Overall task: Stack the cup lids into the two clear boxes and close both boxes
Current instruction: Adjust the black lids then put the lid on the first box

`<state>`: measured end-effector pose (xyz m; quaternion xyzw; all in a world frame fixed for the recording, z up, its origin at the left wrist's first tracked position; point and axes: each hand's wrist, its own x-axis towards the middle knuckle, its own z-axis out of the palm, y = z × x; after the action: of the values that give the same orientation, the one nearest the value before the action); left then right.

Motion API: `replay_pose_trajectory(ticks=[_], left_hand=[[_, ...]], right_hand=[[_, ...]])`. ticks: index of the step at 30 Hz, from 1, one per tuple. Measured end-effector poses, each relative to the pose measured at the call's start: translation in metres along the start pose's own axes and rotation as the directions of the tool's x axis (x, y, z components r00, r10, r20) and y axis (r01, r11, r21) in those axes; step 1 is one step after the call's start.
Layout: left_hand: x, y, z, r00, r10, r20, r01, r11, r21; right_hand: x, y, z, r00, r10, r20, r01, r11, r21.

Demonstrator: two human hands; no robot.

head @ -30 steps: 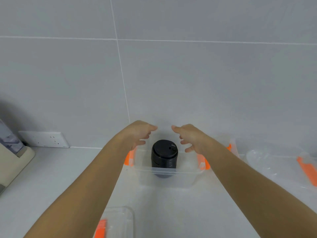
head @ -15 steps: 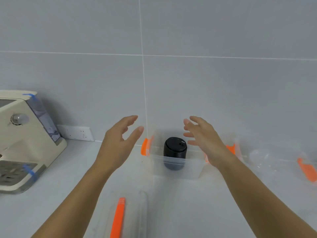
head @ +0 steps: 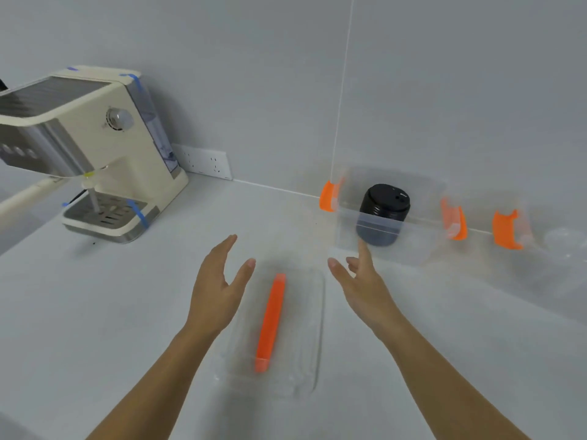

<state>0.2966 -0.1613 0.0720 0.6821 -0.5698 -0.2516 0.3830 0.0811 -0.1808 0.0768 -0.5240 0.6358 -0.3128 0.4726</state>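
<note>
grey worktop [head: 95, 312]: both hands have left the box of black lids [head: 382, 214]. left hand [head: 216, 290] and right hand [head: 362, 284], open and empty, now flank the box lid [head: 276, 328] to close it.

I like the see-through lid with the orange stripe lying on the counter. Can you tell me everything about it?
The clear box lid lies flat on the white counter, near the person. It looks like see-through plastic, rectangular with rounded corners. A long orange handle runs down its middle. The left hand and right hand hover open on either side; neither appears to touch it. It is not on any box: the open clear box holding the stack of black cup lids sits farther back by the wall.
</note>
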Motion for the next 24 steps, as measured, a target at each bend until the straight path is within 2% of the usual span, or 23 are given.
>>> replay_pose_trajectory(ticks=[3,7,10,14,16,20,24], left_hand=[[-0.01,-0.03,0.004,0.993,-0.119,0.019,0.119,0.993,0.028],[-0.02,-0.054,0.012,0.951,-0.293,0.093,0.293,0.956,0.02],[-0.029,-0.06,0.023,0.934,-0.333,0.131,0.325,0.942,0.08],[-0.034,-0.06,0.033,0.93,-0.329,0.166,0.316,0.944,0.1],[-0.033,-0.059,0.033,0.917,-0.356,0.178,0.363,0.932,-0.006],[-0.029,-0.054,0.028,0.902,-0.402,0.157,0.429,0.876,-0.222],[-0.021,-0.046,0.029,0.927,-0.356,0.121,0.375,0.904,-0.206]], right_hand=[[0.0,0.017,0.017,0.993,0.094,0.073,-0.091,0.995,-0.045],[-0.001,0.033,0.034,0.981,0.163,0.101,-0.143,0.973,-0.178],[-0.006,0.041,0.05,0.972,0.21,0.109,-0.178,0.953,-0.246],[-0.015,0.047,0.077,0.982,0.172,0.081,-0.137,0.937,-0.322],[-0.019,0.047,0.084,0.98,0.179,0.082,-0.15,0.949,-0.279],[-0.021,0.045,0.083,0.983,0.175,0.054,-0.171,0.982,-0.079],[-0.022,0.037,0.078,0.983,0.168,0.076,-0.179,0.967,0.18]])
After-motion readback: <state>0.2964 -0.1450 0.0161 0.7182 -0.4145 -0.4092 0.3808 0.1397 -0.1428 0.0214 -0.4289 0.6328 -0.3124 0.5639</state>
